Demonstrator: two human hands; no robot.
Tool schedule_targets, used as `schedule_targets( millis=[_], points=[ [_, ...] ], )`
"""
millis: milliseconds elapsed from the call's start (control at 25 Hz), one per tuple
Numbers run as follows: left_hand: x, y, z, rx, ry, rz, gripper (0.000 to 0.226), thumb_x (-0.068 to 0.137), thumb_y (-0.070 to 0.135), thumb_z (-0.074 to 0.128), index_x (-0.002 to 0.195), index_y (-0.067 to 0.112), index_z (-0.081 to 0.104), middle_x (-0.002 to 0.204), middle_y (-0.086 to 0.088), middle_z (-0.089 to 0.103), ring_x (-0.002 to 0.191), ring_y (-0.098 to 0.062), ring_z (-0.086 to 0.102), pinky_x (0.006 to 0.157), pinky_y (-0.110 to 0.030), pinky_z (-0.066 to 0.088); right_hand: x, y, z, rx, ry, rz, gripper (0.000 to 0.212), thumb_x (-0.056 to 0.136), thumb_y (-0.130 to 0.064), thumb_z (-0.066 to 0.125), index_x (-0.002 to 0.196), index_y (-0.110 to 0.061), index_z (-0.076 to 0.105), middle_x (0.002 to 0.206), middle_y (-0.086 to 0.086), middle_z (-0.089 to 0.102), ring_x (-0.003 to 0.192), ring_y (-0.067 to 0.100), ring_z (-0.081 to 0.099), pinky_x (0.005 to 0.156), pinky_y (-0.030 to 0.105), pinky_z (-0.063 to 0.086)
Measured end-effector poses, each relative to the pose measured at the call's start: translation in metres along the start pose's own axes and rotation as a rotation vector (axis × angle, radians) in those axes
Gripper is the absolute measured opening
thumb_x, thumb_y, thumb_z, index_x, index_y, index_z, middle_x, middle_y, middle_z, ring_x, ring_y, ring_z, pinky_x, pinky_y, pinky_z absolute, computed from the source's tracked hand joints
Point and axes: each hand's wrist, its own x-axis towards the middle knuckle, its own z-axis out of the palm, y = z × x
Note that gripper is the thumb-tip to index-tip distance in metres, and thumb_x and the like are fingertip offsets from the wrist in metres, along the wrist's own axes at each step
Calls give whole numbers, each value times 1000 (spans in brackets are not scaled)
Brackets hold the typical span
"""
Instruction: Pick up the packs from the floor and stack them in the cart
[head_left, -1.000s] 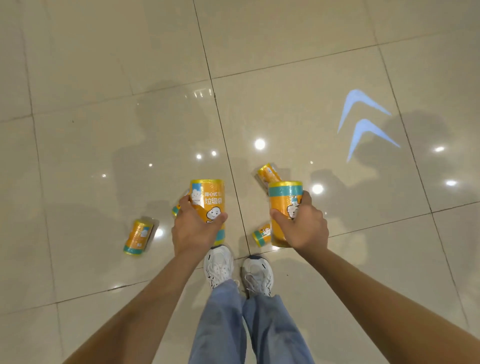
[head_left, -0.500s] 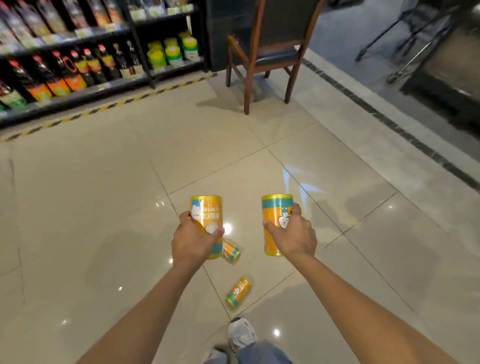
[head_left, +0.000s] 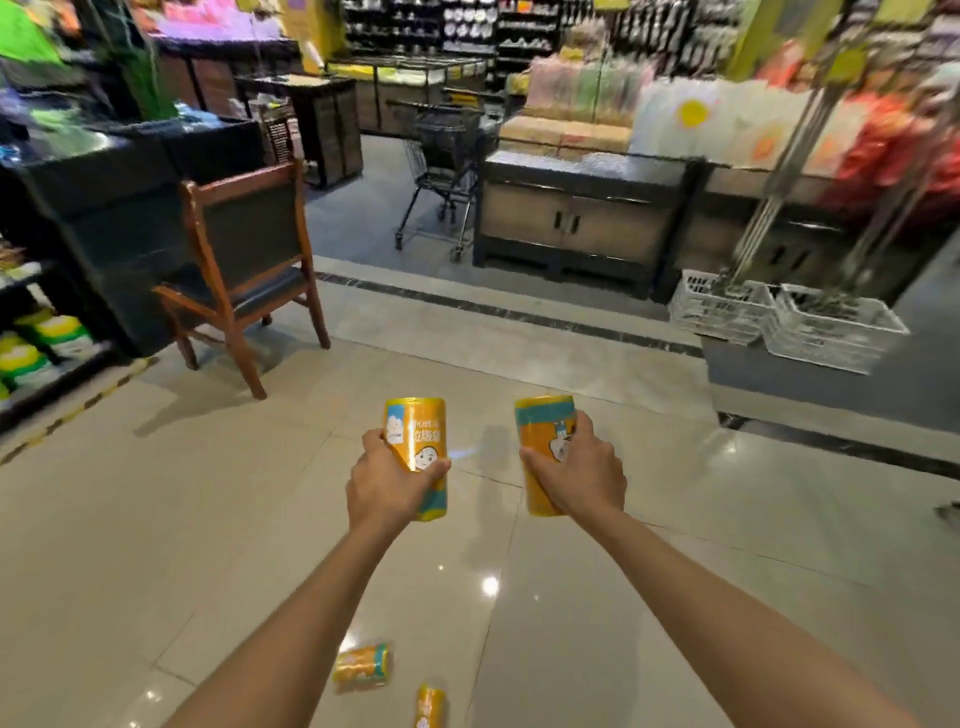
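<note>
I hold both arms out in front of me at about the same height. My left hand (head_left: 387, 480) grips the left pack (head_left: 415, 431), a yellow cylinder held upright with its teal band at the bottom, my thumb and fingers curled round its lower half. My right hand (head_left: 582, 478) grips the right pack (head_left: 545, 436) in the same way; its teal band is at the top and it tilts a little. The two packs are side by side with a gap between them, both well above the floor (head_left: 156, 519).

Two more packs lie on their sides on the tiles below my forearms: the third pack (head_left: 362, 666) under my left arm, and the fourth pack (head_left: 430, 706) just beside it at the bottom edge of the view.

The cart (head_left: 447, 150), a dark wire trolley, stands far ahead of me across a dark strip in the floor, just left of a low bench (head_left: 582, 218) piled with goods. A wooden chair (head_left: 244, 270) stands to my left, and white baskets (head_left: 831, 327) sit on the floor to my right. The background is blurred.
</note>
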Motion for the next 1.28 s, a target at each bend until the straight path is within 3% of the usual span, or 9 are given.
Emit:
schedule_targets(
  millis=[120, 360, 560, 760, 1000, 1280],
  points=[
    [-11, 45, 22, -23, -118, 127, 75, 72, 44, 77, 128, 12, 39, 116, -9, 61, 106, -29, 57, 84, -33, 42, -1, 31, -41, 23, 96, 107, 70, 80, -54, 65, 133, -20, 35, 121, 2, 57, 104, 22, 57, 82, 35, 47],
    [-35, 140, 84, -46, -316, 371, 74, 71, 48, 77, 125, 14, 40, 114, -7, 62, 103, -27, 60, 90, -41, 50, 2, 98, -123, 113, 322, 294, 73, 80, -53, 66, 135, -18, 36, 120, 5, 56, 102, 22, 54, 80, 34, 46],
    [-87, 211, 151, -105, -497, 461, 75, 75, 43, 76, 132, 14, 36, 121, -6, 58, 104, -25, 60, 88, -41, 53, -14, 176, -190, 119, 432, 462, 76, 79, -54, 67, 138, -18, 35, 122, 4, 57, 106, 22, 57, 83, 31, 47],
    [-169, 290, 238, -124, -629, 517, 78, 74, 43, 77, 133, 14, 34, 124, -9, 57, 105, -29, 60, 90, -45, 52, -36, 273, -273, 163, 540, 577, 71, 80, -50, 67, 137, -20, 37, 122, 5, 58, 109, 23, 56, 84, 28, 45],
    [-306, 385, 347, -147, -827, 637, 69, 73, 39, 79, 127, 15, 42, 119, -10, 58, 101, -29, 56, 87, -38, 48, -90, 407, -381, 139, 733, 762, 65, 77, -53, 66, 129, -20, 43, 118, 4, 60, 109, 24, 57, 86, 33, 46],
    [-437, 460, 460, -65, -1091, 801, 70, 70, 41, 80, 124, 13, 46, 115, -7, 60, 104, -29, 60, 90, -40, 50, -152, 522, -458, 161, 909, 1053, 61, 75, -54, 68, 119, -17, 48, 101, 0, 64, 97, 23, 63, 78, 33, 51]
  ],
)
